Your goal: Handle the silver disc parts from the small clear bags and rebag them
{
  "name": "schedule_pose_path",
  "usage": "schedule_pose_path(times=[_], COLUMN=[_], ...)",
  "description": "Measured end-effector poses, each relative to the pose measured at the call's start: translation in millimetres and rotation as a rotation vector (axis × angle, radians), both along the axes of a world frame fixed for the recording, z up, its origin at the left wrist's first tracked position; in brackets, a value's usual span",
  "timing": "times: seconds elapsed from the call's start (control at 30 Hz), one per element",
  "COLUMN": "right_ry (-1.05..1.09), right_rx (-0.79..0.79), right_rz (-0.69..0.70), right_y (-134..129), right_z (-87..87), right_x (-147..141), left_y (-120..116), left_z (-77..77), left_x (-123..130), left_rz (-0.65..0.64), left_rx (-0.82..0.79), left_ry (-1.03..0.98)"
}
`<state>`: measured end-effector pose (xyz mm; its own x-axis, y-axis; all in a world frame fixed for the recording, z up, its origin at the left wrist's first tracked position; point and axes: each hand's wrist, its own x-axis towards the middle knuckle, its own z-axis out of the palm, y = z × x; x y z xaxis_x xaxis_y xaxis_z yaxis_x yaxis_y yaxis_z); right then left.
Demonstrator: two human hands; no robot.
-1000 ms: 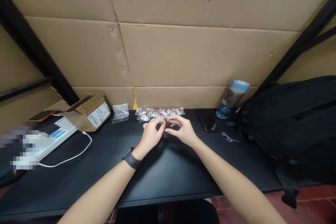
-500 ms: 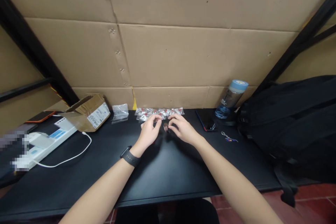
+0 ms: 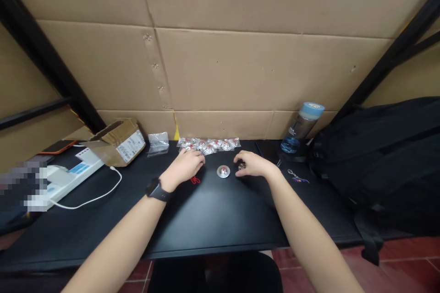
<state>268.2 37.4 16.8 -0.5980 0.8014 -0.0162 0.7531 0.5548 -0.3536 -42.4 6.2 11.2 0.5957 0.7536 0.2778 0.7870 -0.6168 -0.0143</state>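
A small silver disc (image 3: 223, 172) with a domed middle and a red spot, like a finger cymbal, lies flat on the black table between my hands. To its right, my right hand (image 3: 252, 164) has thumb and fingers curved apart around a second small round piece (image 3: 241, 165). Whether they touch that piece is unclear. My left hand (image 3: 184, 165), palm down, has its fingers bent together at the left. Below these fingers a red cord (image 3: 195, 180) shows on the table; what the fingertips hold, if anything, is hidden.
Several clear packets (image 3: 209, 145) with silver and red contents line the cardboard wall, beside a clear plastic bag (image 3: 158, 143). An opened carton (image 3: 118, 144) and a power strip (image 3: 72, 176) stand left. At right are a bottle (image 3: 299, 128), a charm (image 3: 298, 178) and a black backpack (image 3: 381, 160).
My hands have moved apart, left hand leftward and right hand rightward. The silver disc now lies flat on the table between them, and the red cord shows more clearly.
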Motion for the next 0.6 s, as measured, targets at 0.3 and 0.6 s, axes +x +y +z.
schedule_pose_path(times=[0.3, 0.6], right_ry=[-0.103, -0.100], right_rx=[-0.121, -0.096], right_rz=[-0.062, -0.047], right_y=[13, 11], right_z=[-6.2, -3.5], right_x=[14, 10], left_y=[-13, -30], left_z=[15.4, 9.8], left_x=[-8, -8], left_rz=[-0.245, -0.282], left_rx=[0.195, 0.205], left_ry=[0.302, 0.328])
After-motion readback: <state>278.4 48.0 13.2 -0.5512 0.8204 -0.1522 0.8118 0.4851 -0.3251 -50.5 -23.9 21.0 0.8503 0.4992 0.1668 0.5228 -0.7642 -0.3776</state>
